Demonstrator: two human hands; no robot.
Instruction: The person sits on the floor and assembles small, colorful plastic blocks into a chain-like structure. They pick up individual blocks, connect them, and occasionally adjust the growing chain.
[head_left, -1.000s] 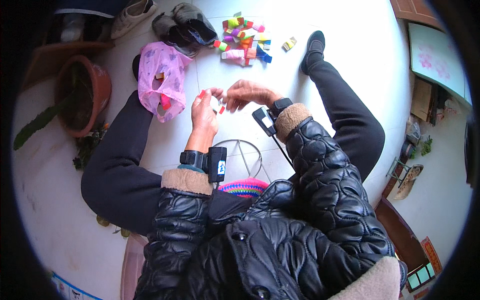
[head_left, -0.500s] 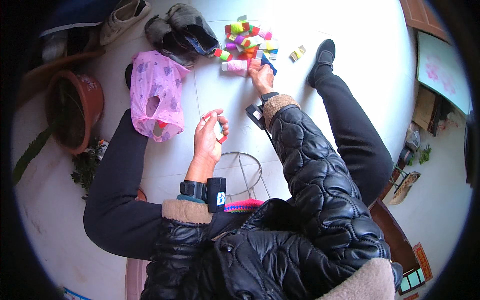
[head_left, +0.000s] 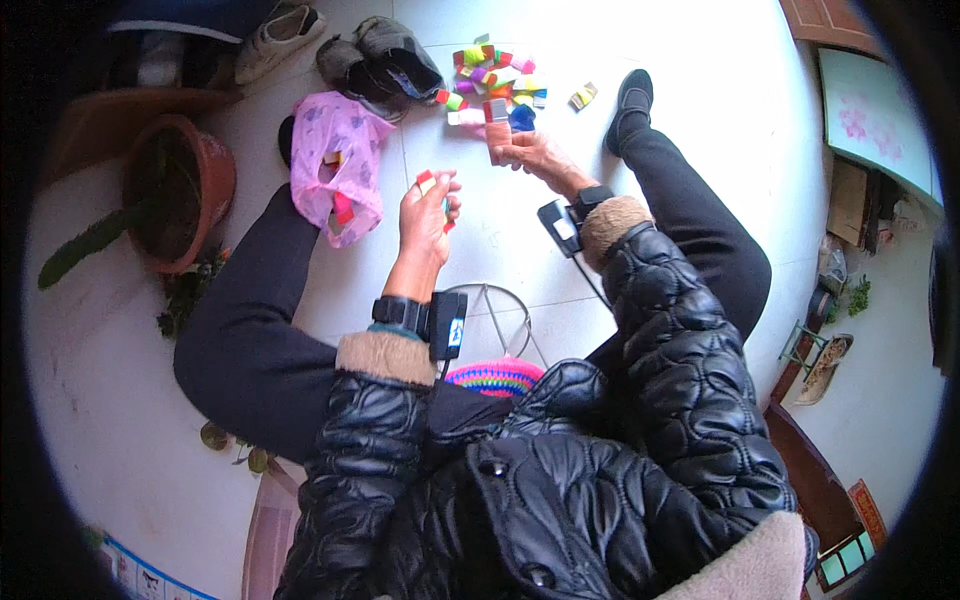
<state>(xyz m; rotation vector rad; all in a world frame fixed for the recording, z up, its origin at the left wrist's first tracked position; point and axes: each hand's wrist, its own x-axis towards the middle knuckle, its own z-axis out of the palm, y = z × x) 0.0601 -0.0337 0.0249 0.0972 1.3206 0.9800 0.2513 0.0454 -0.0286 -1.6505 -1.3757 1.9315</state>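
Here the person sits on the white floor point(head_left: 700, 90) with legs spread, both arms stretched forward. The left hand point(head_left: 428, 215) is raised between the knees, fingers curled around a few small coloured pieces point(head_left: 427, 183), red showing at the top and at the side of the grip. The right hand point(head_left: 525, 150) reaches further out and pinches a pale pink block point(head_left: 497, 132), which it holds upright at the near edge of a pile point(head_left: 490, 78) of bright blocks scattered on the floor. One yellowish block point(head_left: 583, 96) lies apart, to the right of the pile, near the black shoe point(head_left: 632, 95). A pink bag point(head_left: 340, 165) lies open just left of the left hand, with coloured pieces inside. Beyond it stand grey shoes point(head_left: 385, 55), and a clay pot point(head_left: 180, 190) sits far left.
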